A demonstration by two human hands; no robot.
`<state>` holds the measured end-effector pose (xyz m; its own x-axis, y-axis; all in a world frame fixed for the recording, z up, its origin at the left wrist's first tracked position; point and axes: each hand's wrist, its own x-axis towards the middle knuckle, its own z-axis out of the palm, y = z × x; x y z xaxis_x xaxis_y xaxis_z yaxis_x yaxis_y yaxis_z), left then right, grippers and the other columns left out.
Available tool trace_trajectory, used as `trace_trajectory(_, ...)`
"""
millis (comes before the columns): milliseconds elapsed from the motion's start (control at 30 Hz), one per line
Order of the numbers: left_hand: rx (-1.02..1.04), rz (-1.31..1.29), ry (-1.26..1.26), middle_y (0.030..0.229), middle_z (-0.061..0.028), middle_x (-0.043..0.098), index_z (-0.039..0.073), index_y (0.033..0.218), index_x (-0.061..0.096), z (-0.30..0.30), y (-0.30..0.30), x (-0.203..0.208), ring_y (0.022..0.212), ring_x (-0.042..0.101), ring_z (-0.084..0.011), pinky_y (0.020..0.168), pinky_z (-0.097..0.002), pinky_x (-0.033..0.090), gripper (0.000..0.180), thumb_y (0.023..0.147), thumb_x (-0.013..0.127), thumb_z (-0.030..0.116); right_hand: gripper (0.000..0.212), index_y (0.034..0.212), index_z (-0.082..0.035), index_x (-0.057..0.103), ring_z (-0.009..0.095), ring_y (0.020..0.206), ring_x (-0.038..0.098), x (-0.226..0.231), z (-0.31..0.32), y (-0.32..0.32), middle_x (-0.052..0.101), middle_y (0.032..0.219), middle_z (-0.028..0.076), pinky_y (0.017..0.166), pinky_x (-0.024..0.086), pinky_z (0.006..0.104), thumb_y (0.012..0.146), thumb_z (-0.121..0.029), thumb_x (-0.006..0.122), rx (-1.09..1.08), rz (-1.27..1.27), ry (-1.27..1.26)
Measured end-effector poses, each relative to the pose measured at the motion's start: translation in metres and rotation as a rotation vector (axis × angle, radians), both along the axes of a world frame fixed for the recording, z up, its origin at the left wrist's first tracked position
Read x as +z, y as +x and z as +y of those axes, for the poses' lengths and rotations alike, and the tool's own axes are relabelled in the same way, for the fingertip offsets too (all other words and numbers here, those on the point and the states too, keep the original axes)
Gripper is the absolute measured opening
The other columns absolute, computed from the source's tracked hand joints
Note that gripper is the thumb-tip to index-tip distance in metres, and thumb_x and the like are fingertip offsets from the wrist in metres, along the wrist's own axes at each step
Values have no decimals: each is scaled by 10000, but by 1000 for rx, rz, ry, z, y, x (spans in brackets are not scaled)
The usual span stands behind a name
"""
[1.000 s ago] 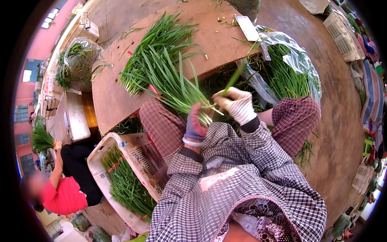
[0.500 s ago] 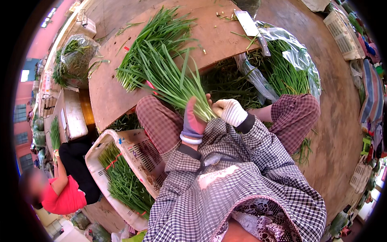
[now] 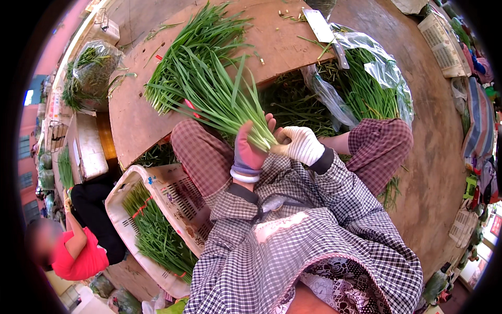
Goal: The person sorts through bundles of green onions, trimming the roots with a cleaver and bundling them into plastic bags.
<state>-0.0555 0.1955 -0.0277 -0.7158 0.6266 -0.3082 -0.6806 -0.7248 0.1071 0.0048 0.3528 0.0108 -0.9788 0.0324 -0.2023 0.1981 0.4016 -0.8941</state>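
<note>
My left hand (image 3: 248, 152), in a pink and purple glove, is closed round the pale stem ends of a bunch of garlic chives (image 3: 230, 102). The long green leaves stretch away over the wooden board (image 3: 130, 112), overlapping a pile of chives (image 3: 183, 57) there. At the cut ends, the bare fingertips of my right hand (image 3: 303, 144), in a white knitted glove, pinch against the stems. Part of that grip is hidden. A red band (image 3: 191, 107) lies at the near edge of the pile.
A cleaver (image 3: 320, 27) rests at the board's far right edge, beside a plastic bag (image 3: 377, 68) of chives. Left of my knee, a white crate (image 3: 175, 196) holds banded bundles (image 3: 159, 230). Someone in a red top (image 3: 81, 254) sits at the far left, holding greens.
Both hands and the bunch stay at nearly the same place. My right hand has shifted slightly downward and left along the stem ends. The whole view has moved a little.
</note>
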Motion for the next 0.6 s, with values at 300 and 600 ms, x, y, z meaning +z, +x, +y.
trace_trajectory(300,22,138,-375,1070,-121,627,1,1197,541,0,4,-20,943,621,-214,839,-313,525,354,865,640,77,123,782,4,678,185,576,622,-24,-5,-6,635,637,142,558,492,308,737,-108,703,-82,49,-105)
trace_trajectory(600,75,44,-375,983,-71,641,29,1206,544,1,5,-22,876,628,-164,888,-384,538,319,891,591,43,200,820,36,663,123,592,584,-16,9,-16,627,646,123,556,479,285,775,-158,684,-204,199,29)
